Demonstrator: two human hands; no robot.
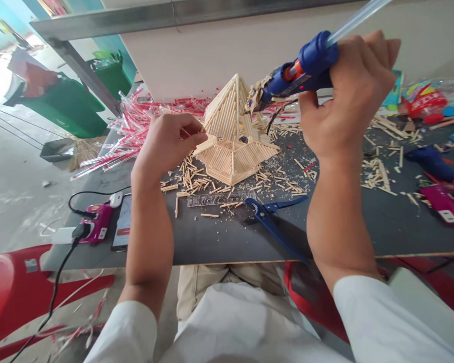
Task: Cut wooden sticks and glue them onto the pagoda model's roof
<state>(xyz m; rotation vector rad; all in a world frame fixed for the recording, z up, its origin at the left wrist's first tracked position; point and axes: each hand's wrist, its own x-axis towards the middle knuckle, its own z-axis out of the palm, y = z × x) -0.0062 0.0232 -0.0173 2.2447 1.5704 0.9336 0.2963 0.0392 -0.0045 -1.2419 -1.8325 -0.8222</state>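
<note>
1. In the head view, gripped a blue glue gun [318, 58] firmly in the right hand [348, 96], with a clear glue stick [357, 21] jutting from its rear and its crusted nozzle [258, 97] just beside the upper right of the stick structure [221, 116].
2. Held the left hand [170, 143] at the structure's left side, with curled fingers and with thumb and fingertips close together; could not make out anything pinched between them, nor tell contact from a narrow gap.
3. Had the structure upright on the table [219, 244], between both hands and beyond a clear stencil ruler [221, 199] and blue cutters [271, 227].
4. Judged the work well advanced: saw a flared lower tier [217, 159] and a steep peak [227, 103], both largely faced with rows of sticks.
5. Noticed a dark opening between peak and lower tier; could not tell bare framing from finished facing behind the nozzle.
6. Reckoned some gluing left, from the gun's place near the peak and the loose sticks [194, 176] strewn around; could not check the far side.
</note>
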